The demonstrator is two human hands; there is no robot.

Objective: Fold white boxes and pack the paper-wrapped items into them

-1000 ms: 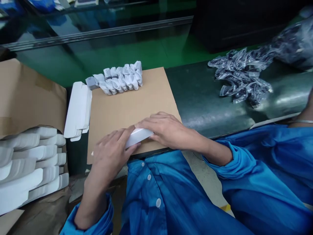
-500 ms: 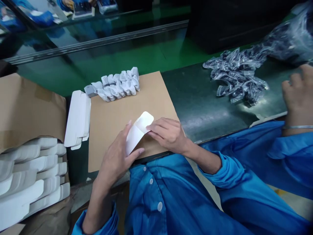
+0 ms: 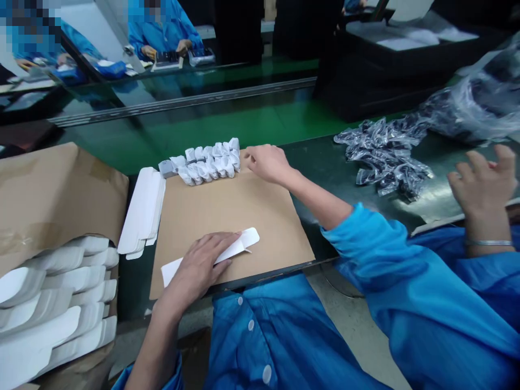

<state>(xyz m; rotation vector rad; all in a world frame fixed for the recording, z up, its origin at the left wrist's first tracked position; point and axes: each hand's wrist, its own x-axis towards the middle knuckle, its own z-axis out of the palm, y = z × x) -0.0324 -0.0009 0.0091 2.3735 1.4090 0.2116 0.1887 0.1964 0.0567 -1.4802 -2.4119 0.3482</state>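
My left hand (image 3: pixel 199 265) lies flat on a white folded carton (image 3: pixel 238 246) and presses it onto a brown cardboard sheet (image 3: pixel 227 211). The carton's rounded flap sticks out to the right of my fingers. My right hand (image 3: pixel 264 162) is stretched to the far edge of the sheet. Its curled fingertips sit at the right end of a row of small white wrapped packets (image 3: pixel 207 162), and nothing shows inside them.
A stack of flat white cartons (image 3: pixel 142 211) lies left of the sheet, and more fill an open brown box (image 3: pixel 52 292) at the left. Dark parts in clear bags (image 3: pixel 382 154) are heaped at the right. Another person's hand (image 3: pixel 483 187) with a bracelet hovers there. Beyond runs a green conveyor (image 3: pixel 244 122).
My right hand let go of the carton and reached forward to the row of packets. My left hand laid the carton flat on the sheet. The view tilted up.
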